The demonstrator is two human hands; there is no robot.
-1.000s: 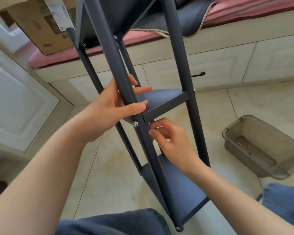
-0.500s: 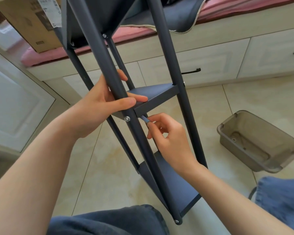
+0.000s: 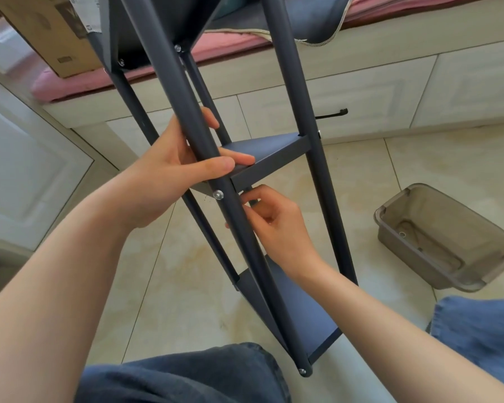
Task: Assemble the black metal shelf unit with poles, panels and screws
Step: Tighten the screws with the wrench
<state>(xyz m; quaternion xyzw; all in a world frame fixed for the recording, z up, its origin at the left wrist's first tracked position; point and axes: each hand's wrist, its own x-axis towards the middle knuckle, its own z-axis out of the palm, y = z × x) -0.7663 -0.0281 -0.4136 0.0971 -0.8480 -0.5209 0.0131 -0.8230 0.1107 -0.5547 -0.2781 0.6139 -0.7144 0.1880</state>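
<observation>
The black metal shelf unit (image 3: 291, 91) stands tilted in front of me, with four poles and three panels. My left hand (image 3: 169, 170) grips the near pole (image 3: 245, 242) at the middle panel (image 3: 269, 154), thumb lying on the panel's top. A silver screw head (image 3: 218, 194) sits in that pole just under the hand. My right hand (image 3: 274, 225) is under the middle panel beside the pole, pinching a small dark tool (image 3: 252, 197) whose shape I cannot make out. The bottom panel (image 3: 300, 312) lies between my knees.
A translucent grey plastic bin (image 3: 445, 237) with a small part inside sits on the tiled floor at the right. Behind are cream drawers (image 3: 361, 91) and a pink-cushioned bench with a cardboard box (image 3: 50, 33). My blue-jeaned legs (image 3: 186, 373) are at the bottom.
My right hand has turned the small tool a little under the middle panel. The left hand keeps its grip on the pole. The view has shifted slightly.
</observation>
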